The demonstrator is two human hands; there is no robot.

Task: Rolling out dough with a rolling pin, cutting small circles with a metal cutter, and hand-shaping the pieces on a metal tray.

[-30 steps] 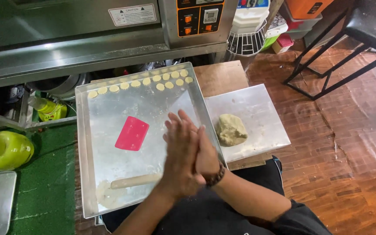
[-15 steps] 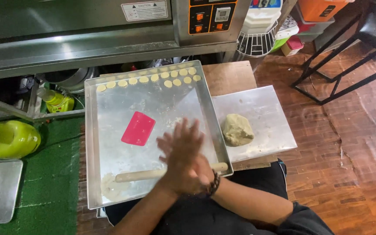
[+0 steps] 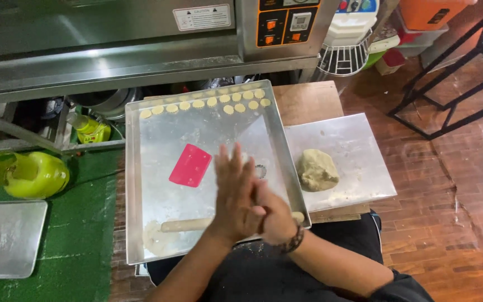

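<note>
Lower centre: left hand (image 3: 236, 196) lies flat, fingers spread, atop right hand (image 3: 275, 215), both pressing a long pale dough roll (image 3: 188, 225) on the large shiny metal tray (image 3: 135, 184); neither grasps anything.

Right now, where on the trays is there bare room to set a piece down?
Big tray: bare metal between the cookie row and the red scraper, and along the left wall. Small tray: bare around the dough lump. Crowded at the near edge: left hand, right hand, dough roll.
</note>
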